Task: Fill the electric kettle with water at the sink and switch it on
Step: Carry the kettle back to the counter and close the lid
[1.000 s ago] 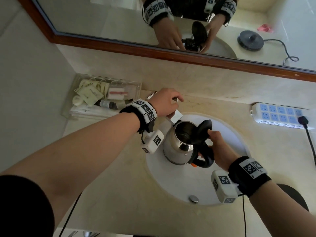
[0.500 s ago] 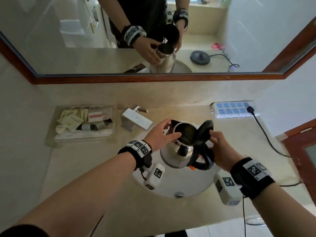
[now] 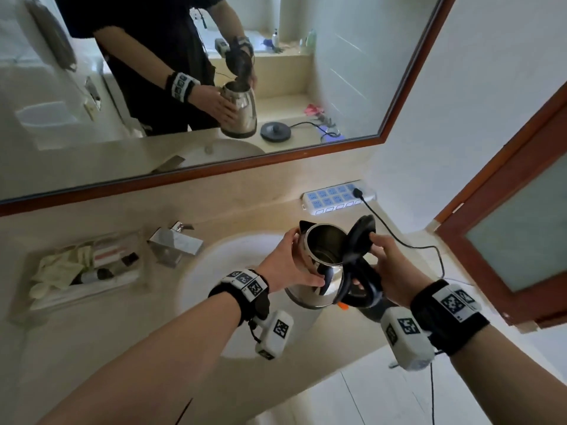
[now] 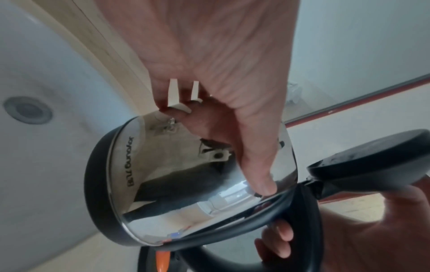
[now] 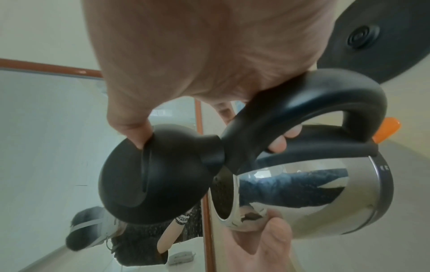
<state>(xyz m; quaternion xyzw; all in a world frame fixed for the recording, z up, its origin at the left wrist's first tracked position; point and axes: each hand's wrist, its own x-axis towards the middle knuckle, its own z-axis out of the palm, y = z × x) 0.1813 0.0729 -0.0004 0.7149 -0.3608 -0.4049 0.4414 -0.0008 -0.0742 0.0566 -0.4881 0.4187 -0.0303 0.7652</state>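
The kettle (image 3: 319, 271), lid (image 3: 362, 237) open, hangs over the sink's (image 3: 221, 271) right rim, left grip (image 3: 285, 265) cupped round its body, right grip (image 3: 389, 271) clamped on its handle (image 3: 360, 289); tap (image 3: 175, 245) and toiletry tray (image 3: 82, 271) stand left, power strip (image 3: 334, 197) behind, on a beige worktop (image 3: 107, 338) below a mirror (image 3: 76, 133).

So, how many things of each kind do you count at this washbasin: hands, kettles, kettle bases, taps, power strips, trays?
Hands: 2, left hand and right hand
Kettle: 1
Kettle base: 1
Tap: 1
Power strip: 1
Tray: 1
Total: 7
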